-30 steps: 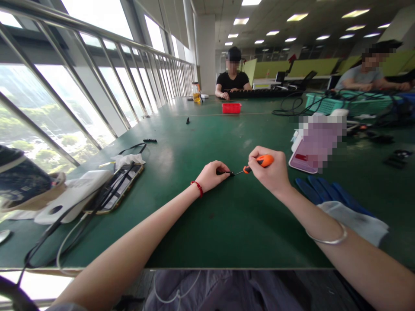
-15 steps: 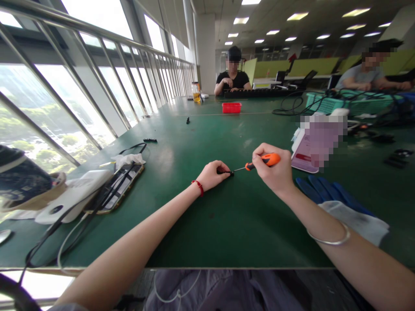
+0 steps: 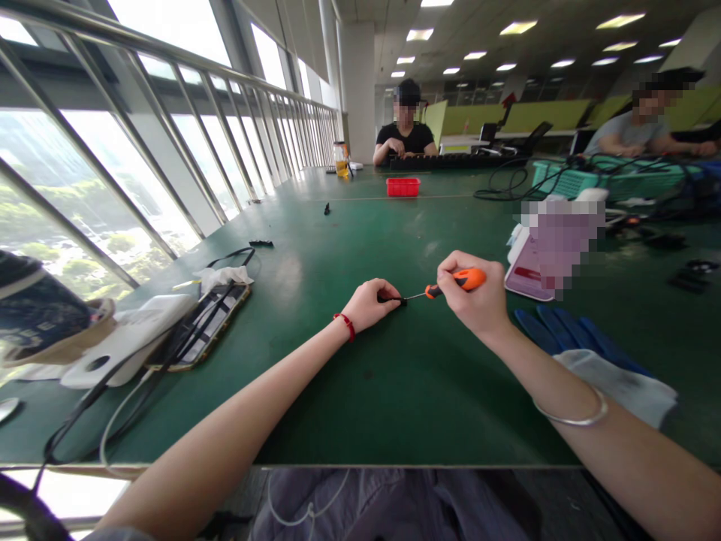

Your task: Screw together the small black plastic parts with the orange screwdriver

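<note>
In the middle of the green table (image 3: 338, 391), my left hand (image 3: 367, 306) pinches a small black part (image 3: 401, 301) close to the tabletop. Most of that part is hidden by the fingers, so its kind does not show. My right hand (image 3: 476, 297) is closed around the orange and black handle of a screwdriver (image 3: 467, 279). The screwdriver lies tilted, its thin metal shaft pointing left and down. Its tip meets the black part at the left fingertips, or comes very near it.
Blue gloves (image 3: 580, 338) and a pink-screened device (image 3: 532, 274) lie to the right. A phone (image 3: 211, 330), cables and a white device (image 3: 127, 342) sit at left. Farther off are a red tray (image 3: 402, 187), a green basket (image 3: 613, 180) and two people.
Almost nothing differs. The screwdriver and my right hand have shifted very slightly; my left hand keeps its pinch on the black part.
</note>
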A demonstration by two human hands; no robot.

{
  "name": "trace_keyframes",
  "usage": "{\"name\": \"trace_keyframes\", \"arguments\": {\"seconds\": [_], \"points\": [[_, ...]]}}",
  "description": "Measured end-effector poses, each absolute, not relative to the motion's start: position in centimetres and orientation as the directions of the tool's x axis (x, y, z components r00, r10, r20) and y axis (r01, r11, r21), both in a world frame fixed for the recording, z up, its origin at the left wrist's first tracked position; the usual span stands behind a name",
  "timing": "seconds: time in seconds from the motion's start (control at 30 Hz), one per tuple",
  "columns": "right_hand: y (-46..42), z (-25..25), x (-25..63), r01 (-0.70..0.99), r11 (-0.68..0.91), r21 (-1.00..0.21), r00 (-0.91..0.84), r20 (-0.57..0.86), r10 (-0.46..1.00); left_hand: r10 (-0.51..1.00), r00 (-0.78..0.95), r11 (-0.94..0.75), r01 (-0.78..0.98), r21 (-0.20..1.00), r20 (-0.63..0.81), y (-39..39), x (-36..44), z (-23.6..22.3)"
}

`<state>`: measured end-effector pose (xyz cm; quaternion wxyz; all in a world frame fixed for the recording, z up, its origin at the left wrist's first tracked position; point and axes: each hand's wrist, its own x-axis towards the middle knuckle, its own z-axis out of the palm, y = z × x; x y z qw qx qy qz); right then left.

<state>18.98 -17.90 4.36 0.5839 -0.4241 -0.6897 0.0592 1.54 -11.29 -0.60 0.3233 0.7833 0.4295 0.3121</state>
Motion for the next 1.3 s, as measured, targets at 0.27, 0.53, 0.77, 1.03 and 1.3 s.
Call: {"name": "trace_keyframes", "arguments": {"seconds": [0.27, 0.53, 0.77, 1.03, 1.3], "points": [[-17.85, 4.41, 19.04, 0.523, 0.632, -0.572, 0.040, 0.757, 0.653, 0.876, 0.433, -0.417, 0.463, 0.782, 0.211, -11.30, 1.50, -0.65], [-17.87, 4.46, 19.05, 0.518, 0.627, -0.582, 0.047, 0.751, 0.658, 0.875, 0.429, -0.430, 0.478, 0.766, 0.224, -11.38, 1.53, -0.67], [-17.90, 4.57, 18.95, 0.525, 0.617, -0.586, 0.052, 0.746, 0.664, 0.869, 0.434, -0.444, 0.468, 0.764, 0.239, -11.31, 1.44, -0.87], [-17.60, 4.60, 19.10, 0.528, 0.587, -0.614, 0.097, 0.730, 0.676, 0.865, 0.428, -0.459, 0.465, 0.757, 0.262, -11.46, 1.32, -0.93], [-17.87, 5.10, 19.03, 0.525, 0.562, -0.639, 0.104, 0.704, 0.703, 0.861, 0.429, -0.472, 0.473, 0.744, 0.274, -11.79, 1.30, -0.87]]}}
